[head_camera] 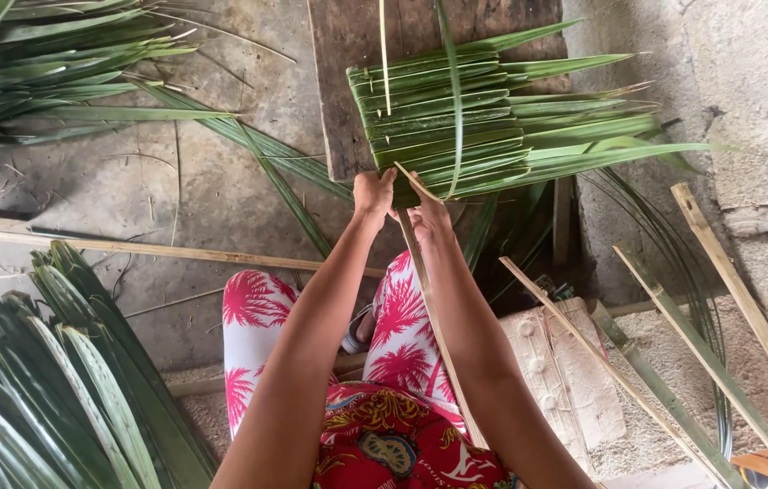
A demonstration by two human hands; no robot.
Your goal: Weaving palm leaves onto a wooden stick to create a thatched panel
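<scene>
Here both hands, left hand (373, 192) and right hand (427, 215), pinch the leaf panel (456, 118); fingertips hidden underneath.

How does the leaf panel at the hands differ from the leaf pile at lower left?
The leaf panel is folded flat in neat overlapping rows, lying on a wooden board; the leaf pile is loose, fanned out on the floor. Both hands, left hand and right hand, touch the panel's edge; nothing touches the pile. Both are green palm leaves.
</scene>
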